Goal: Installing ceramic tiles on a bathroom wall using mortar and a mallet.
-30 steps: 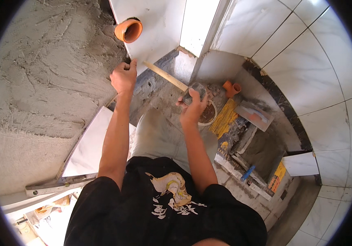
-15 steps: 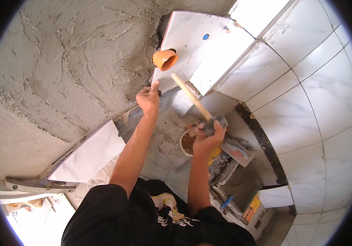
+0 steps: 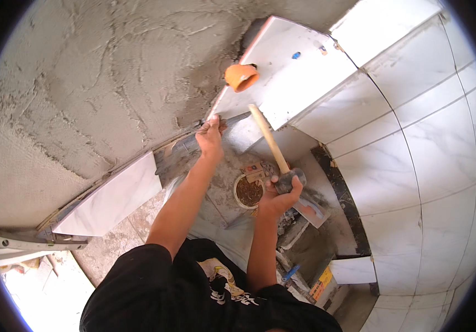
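Note:
My right hand grips a mallet by its dark head. The pale wooden handle points up and away toward a white marbled wall tile. At that tile's lower left corner, my left hand is closed with its thumb against the edge. Whatever may lie inside those curled fingers is hidden. Just above the left hand, an orange pipe stub sticks out at the tile's left edge. A small blue plug sits in the tile face.
Rough grey mortar covers the wall at left, above a lower white tile. A spirit level lies at far left. Below my right hand are a trowel and a round white-rimmed opening with brown debris. Tiled wall stands at right.
The view has shifted, so the wall tile and pipe stub appear farther right. My left thumb has come down onto the tile edge. The right hand keeps its hold on the mallet head.

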Motion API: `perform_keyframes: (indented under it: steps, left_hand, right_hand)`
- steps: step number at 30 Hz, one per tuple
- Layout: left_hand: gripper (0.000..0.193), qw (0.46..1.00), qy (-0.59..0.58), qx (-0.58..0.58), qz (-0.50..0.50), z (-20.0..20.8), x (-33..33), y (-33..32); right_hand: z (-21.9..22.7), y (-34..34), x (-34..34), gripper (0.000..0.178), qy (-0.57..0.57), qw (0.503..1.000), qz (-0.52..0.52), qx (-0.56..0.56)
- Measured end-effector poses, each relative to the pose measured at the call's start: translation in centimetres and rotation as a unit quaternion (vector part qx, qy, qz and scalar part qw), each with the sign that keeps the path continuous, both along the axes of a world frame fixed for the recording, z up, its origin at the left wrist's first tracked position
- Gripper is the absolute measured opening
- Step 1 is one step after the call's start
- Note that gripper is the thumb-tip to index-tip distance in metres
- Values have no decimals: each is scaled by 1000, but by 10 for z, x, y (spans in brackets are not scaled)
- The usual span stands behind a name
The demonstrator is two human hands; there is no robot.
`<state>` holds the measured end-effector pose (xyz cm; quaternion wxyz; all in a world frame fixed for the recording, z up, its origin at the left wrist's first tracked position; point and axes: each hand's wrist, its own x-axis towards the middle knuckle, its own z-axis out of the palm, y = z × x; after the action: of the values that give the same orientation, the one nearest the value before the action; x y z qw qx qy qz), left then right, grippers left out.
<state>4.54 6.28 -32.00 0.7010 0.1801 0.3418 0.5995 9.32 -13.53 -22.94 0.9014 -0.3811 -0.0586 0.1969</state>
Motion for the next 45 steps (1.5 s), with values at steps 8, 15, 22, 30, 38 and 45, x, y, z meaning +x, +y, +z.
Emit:
perform_keyframes:
  steps: [8, 15, 22, 30, 38, 45]
  left_hand:
    - [23, 996, -60, -5, 67, -7, 14, 1]
    - [20, 991, -98, -6, 92, -5, 24, -1]
    - [28, 994, -84, -48, 52, -7, 26, -10]
    - [56, 969, -195, -99, -114, 28, 17, -30]
    - [77, 960, -218, -94, -146, 21, 13, -7]
    - [84, 961, -223, -100, -131, 27, 13, -9]
  right_hand:
    - [-22, 6, -6, 21, -17, 997, 62, -49]
    - [-17, 16, -6, 27, -10, 996, 33, -83]
    - [-17, 22, 0, 24, -20, 993, 60, -98]
    - [-11, 21, 0, 23, -7, 992, 61, -112]
    - [-3, 18, -1, 26, -1, 999, -11, -40]
    - [-1, 14, 0, 22, -7, 998, 11, -68]
